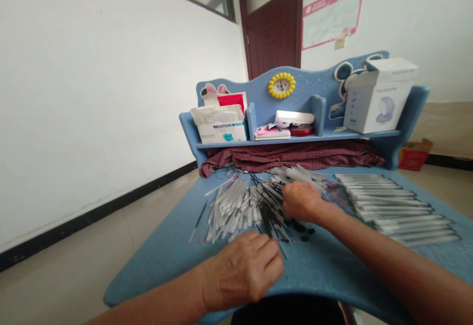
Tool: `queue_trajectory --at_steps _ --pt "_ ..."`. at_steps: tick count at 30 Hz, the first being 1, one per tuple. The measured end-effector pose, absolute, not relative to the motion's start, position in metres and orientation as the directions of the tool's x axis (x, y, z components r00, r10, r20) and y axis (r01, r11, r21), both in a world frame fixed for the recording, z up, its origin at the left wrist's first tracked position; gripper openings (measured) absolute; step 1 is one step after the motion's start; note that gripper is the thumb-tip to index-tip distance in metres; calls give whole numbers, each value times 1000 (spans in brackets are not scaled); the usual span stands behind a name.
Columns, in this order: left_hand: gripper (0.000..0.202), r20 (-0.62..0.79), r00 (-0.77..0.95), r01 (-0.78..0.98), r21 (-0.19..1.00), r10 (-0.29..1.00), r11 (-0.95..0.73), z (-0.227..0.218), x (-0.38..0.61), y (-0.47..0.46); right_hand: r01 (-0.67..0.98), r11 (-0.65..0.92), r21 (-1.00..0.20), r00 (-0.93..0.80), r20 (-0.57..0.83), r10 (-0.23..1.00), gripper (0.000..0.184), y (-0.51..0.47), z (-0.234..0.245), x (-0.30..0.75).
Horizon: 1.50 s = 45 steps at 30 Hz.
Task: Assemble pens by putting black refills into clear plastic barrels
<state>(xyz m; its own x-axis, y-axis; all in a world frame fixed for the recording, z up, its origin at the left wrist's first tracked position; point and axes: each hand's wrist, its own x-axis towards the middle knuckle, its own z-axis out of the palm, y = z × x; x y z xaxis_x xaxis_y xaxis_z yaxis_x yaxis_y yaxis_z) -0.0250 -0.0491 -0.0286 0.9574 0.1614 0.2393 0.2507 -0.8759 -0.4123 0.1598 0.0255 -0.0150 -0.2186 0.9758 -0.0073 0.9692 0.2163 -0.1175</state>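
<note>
My left hand (pixel 246 266) is closed above the front part of the blue desk (pixel 177 256), and whatever its curled fingers hold is hidden. My right hand (pixel 301 200) is also closed, over the right side of a heap of thin dark pen refills (pixel 271 214); its fingertips are out of sight. Left of the refills lies a pile of clear pen barrels (pixel 234 209). More whitish, translucent pen parts (pixel 295 173) lie behind my right hand. Small black caps (pixel 305 238) are scattered just below it. Several pens (pixel 395 211) lie side by side in rows at the right.
A checked red cloth (pixel 291 156) is bunched under the desk's shelf (pixel 229 144). On the shelf stand a mask box (pixel 223 131), booklets (pixel 272 134), a red round tin (pixel 301 130) and a tall white box (pixel 380 98). A yellow flower-shaped clock (pixel 281 85) is on the backboard.
</note>
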Motion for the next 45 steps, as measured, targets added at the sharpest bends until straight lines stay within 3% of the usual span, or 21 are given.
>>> queue_trajectory --at_steps 5,7,8,9,11,13,15,18,25,34,41,45 --pt "16 572 788 376 -150 230 -915 -8 -25 -39 865 192 -463 -194 44 980 20 34 -10 181" --pt "11 708 596 481 64 379 -874 4 -21 -32 738 192 -647 -231 25 973 12 34 -11 187" --pt "9 730 478 506 225 488 -832 10 -18 -28 649 183 -739 -257 15 966 13 34 -12 189" --pt "7 723 345 479 412 598 -775 15 -15 -24 545 169 -821 -281 11 960 15 34 -14 191" --pt "2 641 134 263 713 756 -650 23 -7 -16 314 136 -939 -309 34 950 20 33 -19 192" --pt "5 551 14 6 835 835 -551 27 -1 -8 85 118 -989 -303 87 949 23 33 -23 193" --pt "10 499 -36 -145 855 866 -499 29 5 -3 -114 113 -987 -276 141 951 24 34 -26 194" --pt "13 485 -58 -214 847 872 -486 29 9 -1 -332 116 -936 -227 198 954 24 37 -29 195" --pt "12 513 -92 -215 826 853 -520 29 10 -11 -592 69 -803 -175 212 962 15 35 -28 192" --pt "10 580 -69 -109 805 812 -584 21 7 -14 -641 9 -768 -161 146 976 16 29 -22 184" --pt "9 620 -17 23 785 784 -620 15 11 -23 -585 -34 -810 -217 116 969 20 31 -25 187" --pt "5 752 70 206 632 655 -747 12 10 -24 -517 23 -856 -253 178 951 22 35 -30 188"
